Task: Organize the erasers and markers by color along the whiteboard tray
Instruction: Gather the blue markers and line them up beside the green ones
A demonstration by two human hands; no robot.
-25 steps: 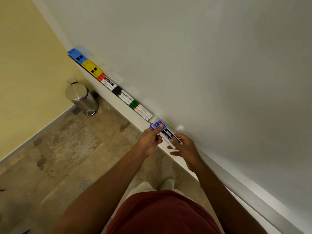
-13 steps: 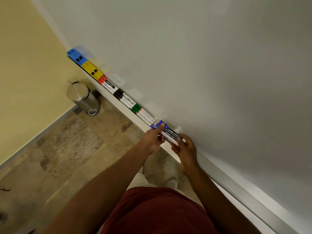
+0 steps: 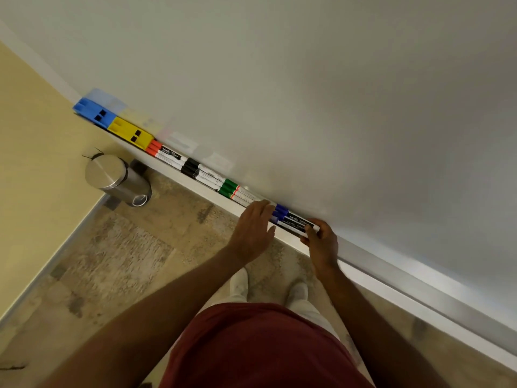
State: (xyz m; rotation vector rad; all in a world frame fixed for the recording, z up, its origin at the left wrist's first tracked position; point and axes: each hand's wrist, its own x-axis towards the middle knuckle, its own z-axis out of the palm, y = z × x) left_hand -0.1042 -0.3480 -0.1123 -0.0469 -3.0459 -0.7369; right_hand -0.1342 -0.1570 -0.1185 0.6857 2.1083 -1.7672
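Blue markers [image 3: 291, 221] sit in the whiteboard tray [image 3: 201, 189], right after the green markers [image 3: 237, 191]. Right hand [image 3: 321, 242] pinches their back ends with curled fingers; left hand [image 3: 253, 229] lies flat, fingers straight, by the caps. Tray to the right runs bare, front edge just under both hands.

Along the pale grey whiteboard tray [image 3: 372, 264] lie a bright blue block eraser [image 3: 93, 112], a yellow block eraser [image 3: 130, 132] with black slots, red-capped white markers [image 3: 165, 154] with black labels, black-capped white markers [image 3: 200, 172], green-capped white markers [image 3: 236, 191] with orange bands, and blue-capped markers [image 3: 291, 221] with black labels. The floor [image 3: 112, 264] is mottled beige and brown.
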